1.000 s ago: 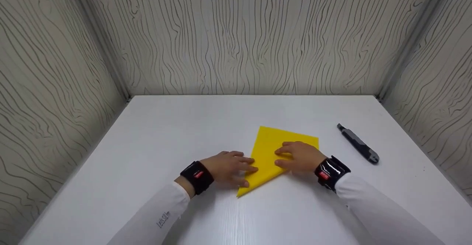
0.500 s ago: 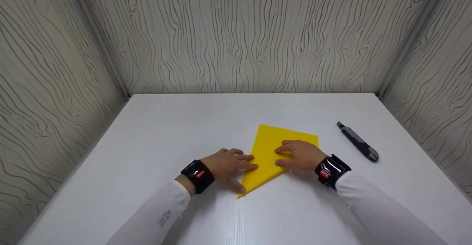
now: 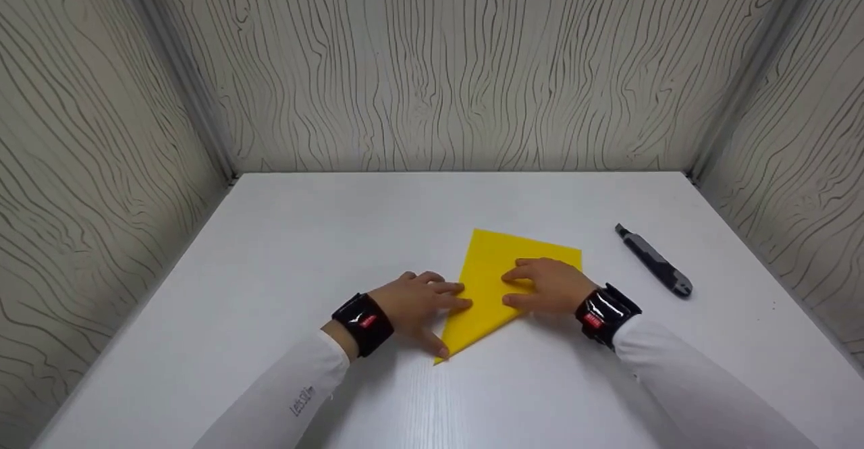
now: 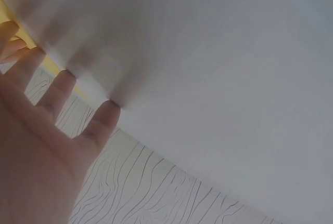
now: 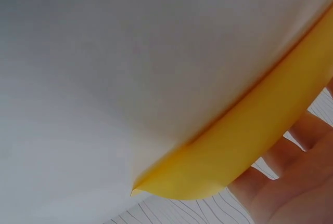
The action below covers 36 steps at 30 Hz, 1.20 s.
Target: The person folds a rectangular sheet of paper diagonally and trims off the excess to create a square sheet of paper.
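Note:
A folded sheet of yellow paper lies on the white table, its pointed near corner towards me. My left hand is spread at the paper's left edge. Two of its fingertips touch that edge, and the thumb presses close to the near corner. On the right half of the sheet rests my right hand, fingers extended over it and covering part of it. In the left wrist view, the left fingertips meet the table top. The right wrist view shows the paper's folded side bulging slightly, with right-hand fingers behind it.
A black and grey utility knife lies on the table right of the paper, apart from the right hand. Wood-grain panels wall in the table at the back and both sides.
My left thumb has slid down towards the paper's near corner, widening the spread of that hand. The right hand and the utility knife have stayed in place.

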Tool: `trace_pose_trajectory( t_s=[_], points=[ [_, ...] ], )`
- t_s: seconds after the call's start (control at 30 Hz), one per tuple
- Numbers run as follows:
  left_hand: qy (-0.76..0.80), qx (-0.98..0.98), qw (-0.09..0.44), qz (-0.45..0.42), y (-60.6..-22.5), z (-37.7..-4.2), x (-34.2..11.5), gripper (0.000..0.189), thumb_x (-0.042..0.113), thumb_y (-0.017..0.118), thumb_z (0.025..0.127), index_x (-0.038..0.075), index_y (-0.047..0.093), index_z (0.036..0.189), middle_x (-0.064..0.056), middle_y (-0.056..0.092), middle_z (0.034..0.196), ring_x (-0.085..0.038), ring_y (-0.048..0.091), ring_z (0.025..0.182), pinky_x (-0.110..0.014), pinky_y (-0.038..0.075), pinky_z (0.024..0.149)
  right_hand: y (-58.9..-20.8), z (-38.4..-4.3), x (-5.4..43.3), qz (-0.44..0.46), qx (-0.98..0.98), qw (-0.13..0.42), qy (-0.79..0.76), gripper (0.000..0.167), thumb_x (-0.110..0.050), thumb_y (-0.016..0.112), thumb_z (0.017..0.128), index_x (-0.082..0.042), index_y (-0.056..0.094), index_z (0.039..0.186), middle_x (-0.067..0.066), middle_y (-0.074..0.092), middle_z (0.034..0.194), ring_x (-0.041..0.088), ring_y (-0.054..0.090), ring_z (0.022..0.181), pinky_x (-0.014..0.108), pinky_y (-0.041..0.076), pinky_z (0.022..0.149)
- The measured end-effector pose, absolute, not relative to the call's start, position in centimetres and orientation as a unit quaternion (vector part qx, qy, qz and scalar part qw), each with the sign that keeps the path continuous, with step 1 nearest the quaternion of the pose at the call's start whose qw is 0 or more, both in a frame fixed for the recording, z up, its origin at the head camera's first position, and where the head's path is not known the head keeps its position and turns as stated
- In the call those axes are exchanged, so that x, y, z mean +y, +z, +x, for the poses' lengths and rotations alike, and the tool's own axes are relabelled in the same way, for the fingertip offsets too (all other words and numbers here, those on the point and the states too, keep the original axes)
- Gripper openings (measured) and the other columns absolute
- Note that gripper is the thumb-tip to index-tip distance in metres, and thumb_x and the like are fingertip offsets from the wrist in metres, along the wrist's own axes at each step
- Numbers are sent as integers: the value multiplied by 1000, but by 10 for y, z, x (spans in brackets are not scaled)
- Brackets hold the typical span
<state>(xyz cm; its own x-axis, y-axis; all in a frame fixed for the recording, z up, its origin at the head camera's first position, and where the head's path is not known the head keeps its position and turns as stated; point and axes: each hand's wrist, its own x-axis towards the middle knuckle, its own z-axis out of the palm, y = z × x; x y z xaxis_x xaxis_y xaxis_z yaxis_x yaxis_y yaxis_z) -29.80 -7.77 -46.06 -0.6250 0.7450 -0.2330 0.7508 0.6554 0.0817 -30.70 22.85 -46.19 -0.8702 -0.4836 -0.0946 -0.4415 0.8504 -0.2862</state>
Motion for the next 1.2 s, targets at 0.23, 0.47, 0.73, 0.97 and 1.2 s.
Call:
trace_pose_trajectory(
  t_s=[0.23, 0.47, 0.73, 0.97, 1.2],
  points=[
    [-17, 900, 131, 417, -460, -298, -78, 94, 79, 73, 86, 46, 39, 167, 11, 36, 177, -27, 35, 162, -60, 33, 131, -460, -305, 226, -240, 958, 84, -133, 59, -55, 66, 105, -11, 72, 144, 23, 61, 155, 46, 55, 147, 65, 40, 124],
    [-26, 899, 138, 415, -460, -299, -77, 97, 79, 75, 84, 48, 37, 168, 12, 33, 178, -27, 34, 162, -57, 34, 131, -458, -305, 226, -242, 958, 85, -132, 60, -56, 66, 104, -11, 72, 143, 22, 63, 155, 45, 55, 147, 64, 41, 124],
    [-28, 903, 148, 403, -459, -299, -75, 100, 79, 78, 81, 50, 36, 167, 14, 32, 178, -27, 33, 163, -60, 33, 131, -460, -306, 228, -247, 956, 80, -139, 59, -54, 65, 105, -10, 71, 143, 20, 65, 153, 45, 54, 149, 64, 40, 124],
    [-37, 905, 133, 401, -459, -298, -74, 109, 81, 78, 79, 41, 33, 171, 14, 35, 177, -24, 35, 162, -56, 34, 131, -460, -307, 228, -249, 957, 76, -130, 58, -54, 67, 104, -10, 72, 142, 20, 67, 150, 44, 55, 148, 63, 42, 123],
    [-39, 910, 135, 391, -457, -297, -73, 109, 81, 78, 78, 43, 33, 170, 14, 35, 177, -23, 35, 162, -56, 33, 132, -459, -305, 226, -247, 957, 76, -128, 59, -55, 66, 104, -11, 72, 142, 21, 66, 151, 45, 55, 147, 64, 42, 123]
  ],
)
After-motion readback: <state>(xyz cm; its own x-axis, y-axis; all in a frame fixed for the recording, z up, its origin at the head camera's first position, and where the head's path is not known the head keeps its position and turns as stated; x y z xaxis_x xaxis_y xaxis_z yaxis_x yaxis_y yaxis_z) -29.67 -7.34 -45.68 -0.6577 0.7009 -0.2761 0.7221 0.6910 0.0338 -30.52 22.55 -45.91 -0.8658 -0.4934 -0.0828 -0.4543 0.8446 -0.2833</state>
